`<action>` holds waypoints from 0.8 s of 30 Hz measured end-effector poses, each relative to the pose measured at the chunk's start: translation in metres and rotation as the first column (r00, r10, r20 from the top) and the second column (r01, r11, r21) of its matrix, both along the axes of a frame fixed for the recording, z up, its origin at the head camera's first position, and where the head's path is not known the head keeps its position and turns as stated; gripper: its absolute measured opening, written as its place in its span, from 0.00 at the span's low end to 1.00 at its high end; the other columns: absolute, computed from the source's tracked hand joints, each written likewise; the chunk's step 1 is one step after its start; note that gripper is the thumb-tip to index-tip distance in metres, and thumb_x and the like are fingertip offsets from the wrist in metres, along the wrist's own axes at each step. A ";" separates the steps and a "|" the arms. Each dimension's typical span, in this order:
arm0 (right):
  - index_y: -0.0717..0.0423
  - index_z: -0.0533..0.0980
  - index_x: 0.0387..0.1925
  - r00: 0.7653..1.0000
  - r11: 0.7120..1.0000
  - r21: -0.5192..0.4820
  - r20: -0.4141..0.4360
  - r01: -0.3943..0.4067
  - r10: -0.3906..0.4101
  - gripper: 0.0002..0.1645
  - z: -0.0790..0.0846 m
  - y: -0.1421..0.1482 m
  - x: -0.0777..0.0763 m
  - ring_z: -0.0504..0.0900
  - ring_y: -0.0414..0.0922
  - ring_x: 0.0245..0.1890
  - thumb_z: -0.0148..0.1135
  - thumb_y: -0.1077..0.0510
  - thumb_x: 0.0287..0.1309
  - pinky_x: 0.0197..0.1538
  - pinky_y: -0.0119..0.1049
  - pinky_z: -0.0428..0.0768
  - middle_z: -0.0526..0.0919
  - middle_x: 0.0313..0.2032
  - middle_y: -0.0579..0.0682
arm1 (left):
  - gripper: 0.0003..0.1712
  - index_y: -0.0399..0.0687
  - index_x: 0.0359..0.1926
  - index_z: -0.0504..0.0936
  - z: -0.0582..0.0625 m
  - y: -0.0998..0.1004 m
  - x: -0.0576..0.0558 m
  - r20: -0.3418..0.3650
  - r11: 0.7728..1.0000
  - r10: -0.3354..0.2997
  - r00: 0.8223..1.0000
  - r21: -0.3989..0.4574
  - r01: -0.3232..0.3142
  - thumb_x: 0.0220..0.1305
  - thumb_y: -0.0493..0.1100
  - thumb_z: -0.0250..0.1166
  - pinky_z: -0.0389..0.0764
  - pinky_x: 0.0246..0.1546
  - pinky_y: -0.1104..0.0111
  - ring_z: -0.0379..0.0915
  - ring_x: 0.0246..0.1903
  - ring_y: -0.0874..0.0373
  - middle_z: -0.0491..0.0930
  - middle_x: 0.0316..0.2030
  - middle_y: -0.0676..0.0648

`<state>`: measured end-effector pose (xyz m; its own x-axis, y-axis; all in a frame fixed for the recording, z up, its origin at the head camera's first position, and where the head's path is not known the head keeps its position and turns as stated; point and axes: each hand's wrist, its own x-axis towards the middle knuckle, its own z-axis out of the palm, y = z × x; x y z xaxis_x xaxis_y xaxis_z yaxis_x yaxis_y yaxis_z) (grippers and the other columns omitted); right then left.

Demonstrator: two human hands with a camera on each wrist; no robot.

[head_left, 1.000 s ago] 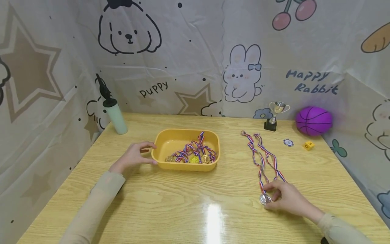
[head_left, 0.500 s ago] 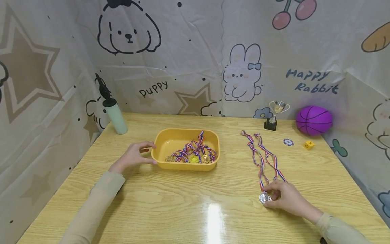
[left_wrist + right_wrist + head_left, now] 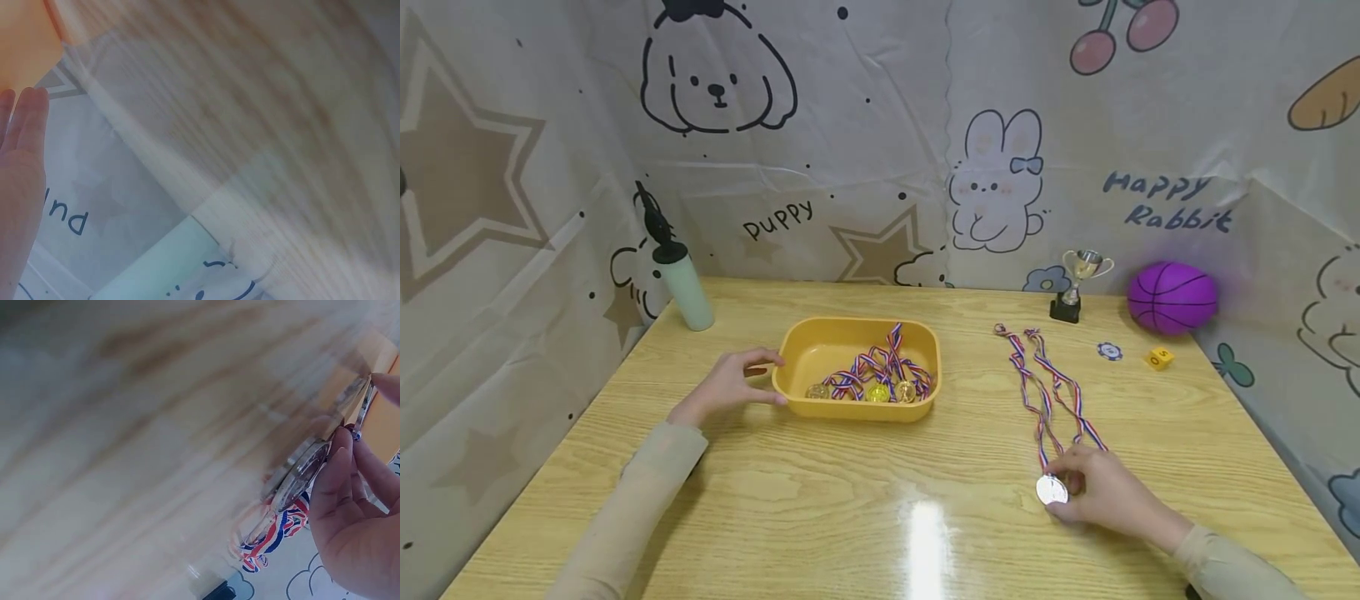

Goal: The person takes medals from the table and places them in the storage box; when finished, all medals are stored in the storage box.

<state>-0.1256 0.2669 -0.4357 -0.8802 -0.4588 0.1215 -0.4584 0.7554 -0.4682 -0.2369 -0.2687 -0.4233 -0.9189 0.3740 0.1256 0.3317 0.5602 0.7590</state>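
My right hand (image 3: 1101, 492) pinches a silver medal (image 3: 1052, 490) by its edge between thumb and fingers, low over the table's right side. In the right wrist view this medal (image 3: 364, 411) appears edge-on, and a second silver medal (image 3: 303, 475) lies on the table beside the fingers. The head view hides that second one behind the hand. Two red, white and blue ribbons (image 3: 1043, 408) stretch away from the hand. My left hand (image 3: 730, 387) touches the left end of a yellow bin (image 3: 850, 409) with extended fingers. Inside the bin are three gold-coloured medals (image 3: 877, 392) with tangled ribbons.
A pale green hand pump (image 3: 687, 287) with a black top stands at the back left. Back right are a small trophy cup (image 3: 1084, 267), a purple basketball (image 3: 1172, 297), a poker chip (image 3: 1109, 351) and a yellow die (image 3: 1160, 358). Printed cloth walls enclose the table.
The silver medal in my right hand has tilted, and its face now shines brighter. It has shifted very slightly left. My left hand and the bin have stayed put.
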 end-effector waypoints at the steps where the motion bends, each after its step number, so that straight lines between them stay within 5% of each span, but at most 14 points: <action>1: 0.56 0.82 0.37 1.000 1.000 -0.003 0.002 -0.007 0.007 0.23 0.000 0.000 0.000 0.66 0.28 0.25 0.79 0.54 0.35 0.26 0.24 0.70 0.71 0.24 0.37 | 0.36 0.39 0.52 0.77 0.000 0.000 0.000 0.000 1.000 0.000 1.000 0.000 0.000 0.42 0.48 0.80 0.74 0.61 0.52 0.67 0.62 0.41 0.75 0.57 0.38; 14: 0.59 0.81 0.40 0.997 0.997 -0.045 -0.026 -0.068 0.067 0.24 0.008 0.000 -0.003 0.73 0.28 0.25 0.77 0.57 0.36 0.26 0.25 0.76 0.78 0.25 0.34 | 0.36 0.39 0.51 0.78 -0.002 -0.001 0.000 -0.007 1.000 -0.005 1.000 0.009 0.005 0.40 0.48 0.80 0.74 0.60 0.50 0.68 0.61 0.41 0.76 0.56 0.39; 24: 0.60 0.81 0.39 0.977 0.990 -0.110 -0.201 -0.089 0.066 0.26 0.016 -0.001 -0.007 0.74 0.27 0.25 0.79 0.62 0.30 0.23 0.26 0.75 0.81 0.25 0.35 | 0.35 0.39 0.50 0.78 0.000 0.000 0.001 -0.012 1.000 0.001 1.000 0.011 -0.001 0.40 0.47 0.80 0.75 0.60 0.50 0.70 0.59 0.42 0.76 0.55 0.39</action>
<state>-0.1327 0.2661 -0.4193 -0.7962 -0.4966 0.3457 -0.6051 0.6588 -0.4471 -0.2358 -0.2691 -0.4236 -0.9175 0.3718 0.1411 0.3407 0.5520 0.7610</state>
